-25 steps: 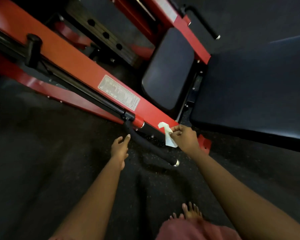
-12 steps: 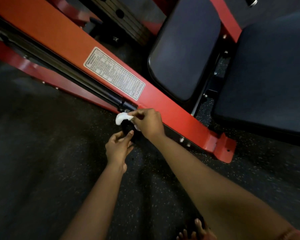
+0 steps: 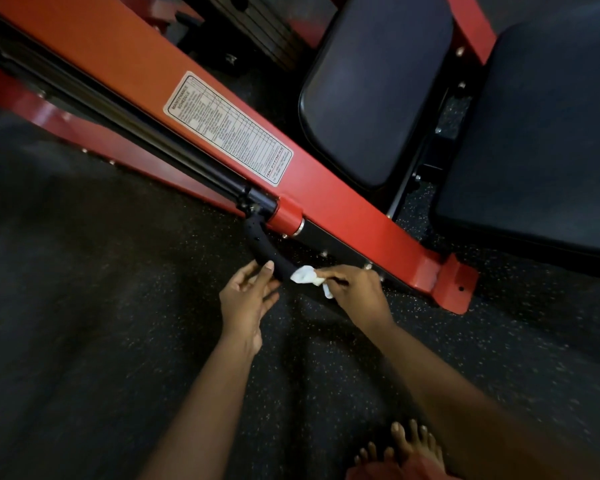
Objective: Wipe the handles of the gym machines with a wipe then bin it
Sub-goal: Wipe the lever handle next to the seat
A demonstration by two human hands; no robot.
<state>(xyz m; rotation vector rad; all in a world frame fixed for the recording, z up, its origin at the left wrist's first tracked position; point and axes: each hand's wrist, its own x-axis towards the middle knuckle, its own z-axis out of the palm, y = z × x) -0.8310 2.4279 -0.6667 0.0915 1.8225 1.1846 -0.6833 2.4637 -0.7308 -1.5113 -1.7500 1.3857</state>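
A black curved handle (image 3: 262, 244) hangs down from the pivot of a red gym machine arm (image 3: 329, 199). My right hand (image 3: 355, 292) is shut on a crumpled white wipe (image 3: 307, 276) and presses it against the lower part of the handle. Just left of the wipe, my left hand (image 3: 248, 299) has its fingers apart, thumb and fingertips resting on the handle. The handle's lower end is hidden behind my hands.
A white maintenance label (image 3: 227, 128) sits on the red arm. Two dark padded seats (image 3: 371, 88) (image 3: 541, 133) lie beyond it. The floor is dark speckled rubber (image 3: 84, 323). A bare foot (image 3: 409, 445) shows at the bottom right. No bin is in view.
My right hand has slid the wipe from the top of the handle near the pivot down along it. My left hand stays by the handle, now touching it.
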